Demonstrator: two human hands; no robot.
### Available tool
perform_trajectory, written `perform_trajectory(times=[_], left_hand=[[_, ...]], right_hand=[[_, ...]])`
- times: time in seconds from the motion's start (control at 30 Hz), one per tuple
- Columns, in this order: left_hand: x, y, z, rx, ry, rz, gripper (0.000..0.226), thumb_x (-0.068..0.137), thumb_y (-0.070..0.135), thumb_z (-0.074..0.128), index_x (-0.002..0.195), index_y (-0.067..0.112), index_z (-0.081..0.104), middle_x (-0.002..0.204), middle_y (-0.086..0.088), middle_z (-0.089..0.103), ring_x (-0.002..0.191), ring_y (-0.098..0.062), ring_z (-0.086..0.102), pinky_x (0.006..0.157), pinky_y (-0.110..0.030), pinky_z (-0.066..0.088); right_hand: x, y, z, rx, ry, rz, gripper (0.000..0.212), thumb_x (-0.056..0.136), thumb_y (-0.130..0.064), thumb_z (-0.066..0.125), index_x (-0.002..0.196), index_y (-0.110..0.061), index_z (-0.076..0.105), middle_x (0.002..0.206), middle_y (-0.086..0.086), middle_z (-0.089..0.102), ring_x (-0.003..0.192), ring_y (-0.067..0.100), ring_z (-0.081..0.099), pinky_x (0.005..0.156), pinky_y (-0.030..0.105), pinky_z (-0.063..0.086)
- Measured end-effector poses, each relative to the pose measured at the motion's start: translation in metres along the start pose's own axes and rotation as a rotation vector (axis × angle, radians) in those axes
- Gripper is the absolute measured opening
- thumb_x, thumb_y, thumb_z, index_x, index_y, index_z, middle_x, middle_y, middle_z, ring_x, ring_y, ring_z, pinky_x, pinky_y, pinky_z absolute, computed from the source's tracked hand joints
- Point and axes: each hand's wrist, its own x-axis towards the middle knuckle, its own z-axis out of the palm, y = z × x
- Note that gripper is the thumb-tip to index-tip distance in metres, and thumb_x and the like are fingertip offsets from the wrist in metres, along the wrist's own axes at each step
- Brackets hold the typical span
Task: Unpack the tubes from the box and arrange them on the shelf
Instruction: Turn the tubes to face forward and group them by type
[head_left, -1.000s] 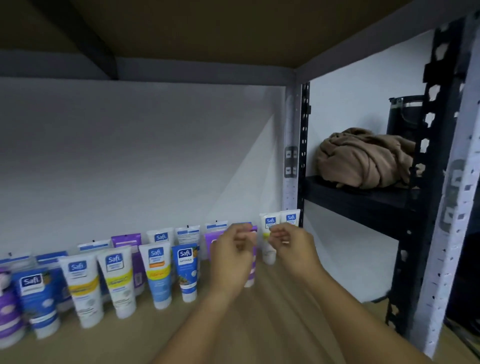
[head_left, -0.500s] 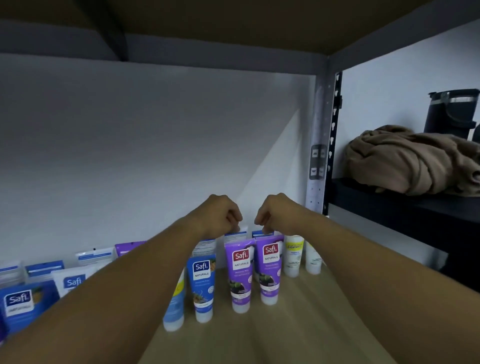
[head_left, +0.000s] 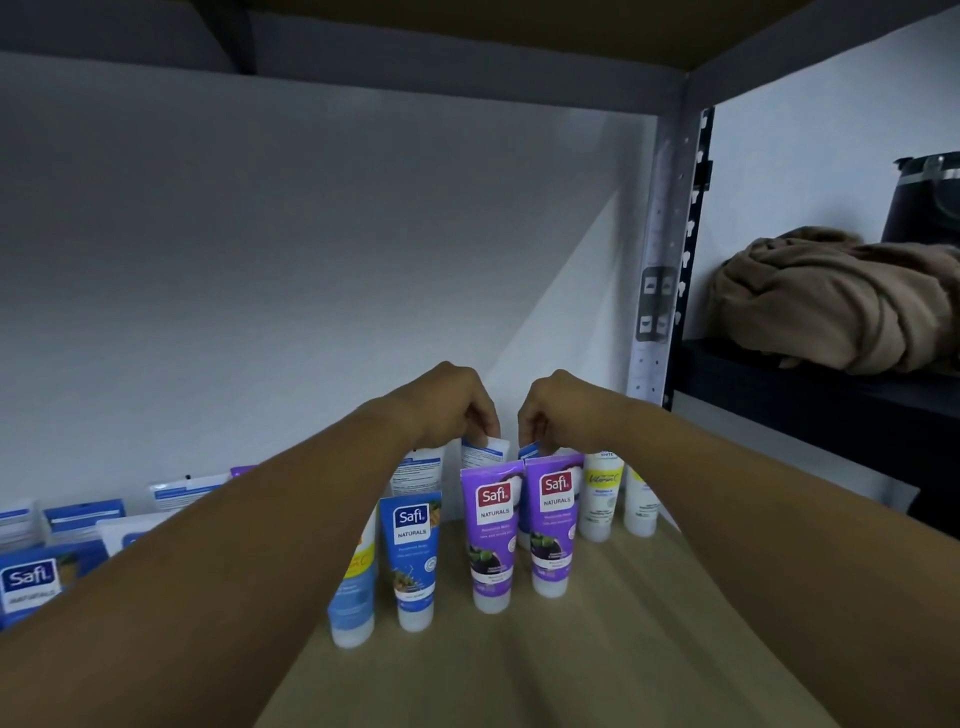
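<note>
- Reaching deep over the shelf (head_left: 597, 649), the left hand (head_left: 452, 405) pinches a white back-row tube (head_left: 483, 451); the right hand (head_left: 566, 410) pinches its blue-topped neighbour (head_left: 531, 450).
- Risk: either forearm could topple the 2 purple tubes (head_left: 519, 525) standing in front.

I count two purple tubes (head_left: 494, 535) side by side in the front row, caps down. One dark blue tube (head_left: 413, 556) stands left of them, one light blue tube (head_left: 356, 597) further left, partly behind my forearm. Two white tubes (head_left: 600, 493) stand at the right end. Back row: at least five more tubes (head_left: 483, 452), tops only; exact count unclear. Far left, one more blue tube (head_left: 31, 584), cut off. Two hands: left hand (head_left: 452, 405), right hand (head_left: 558, 408). One brown cloth bundle (head_left: 831, 296) and one dark container (head_left: 924, 202) on the neighbouring rack.
</note>
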Motion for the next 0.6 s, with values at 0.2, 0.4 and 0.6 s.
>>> perform_trajectory(times=[0.2, 0.4, 0.6], left_hand=[[0.006, 0.015, -0.016, -0.044, 0.211, -0.157, 0.022, 0.091, 0.03, 0.068, 0.097, 0.01, 0.075, 0.096, -0.006, 0.073, 0.078, -0.016, 0.064, 0.076, -0.026, 0.05], [0.015, 0.043, -0.001, 0.094, 0.129, -0.336, 0.035, 0.081, 0.039, 0.078, 0.085, 0.013, 0.055, 0.079, -0.004, 0.062, 0.065, -0.015, 0.06, 0.07, -0.025, 0.051], [0.021, 0.043, 0.002, 0.019, 0.091, -0.396, 0.028, 0.078, 0.026, 0.082, 0.084, 0.009, 0.062, 0.078, -0.004, 0.065, 0.066, -0.017, 0.066, 0.065, -0.022, 0.055]], right_hand=[[0.0, -0.001, -0.012, -0.019, 0.215, 0.115, 0.012, 0.085, -0.011, 0.073, 0.096, -0.008, 0.076, 0.096, 0.008, 0.074, 0.082, 0.019, 0.068, 0.085, 0.032, 0.057], [0.0, -0.017, -0.004, -0.002, 0.154, 0.333, 0.043, 0.085, -0.035, 0.074, 0.06, -0.015, 0.045, 0.059, -0.002, 0.054, 0.053, 0.011, 0.058, 0.061, 0.021, 0.05], [0.011, -0.015, 0.002, 0.044, 0.149, 0.377, 0.036, 0.078, -0.035, 0.081, 0.076, -0.012, 0.053, 0.064, -0.004, 0.051, 0.06, 0.012, 0.053, 0.059, 0.019, 0.04]])
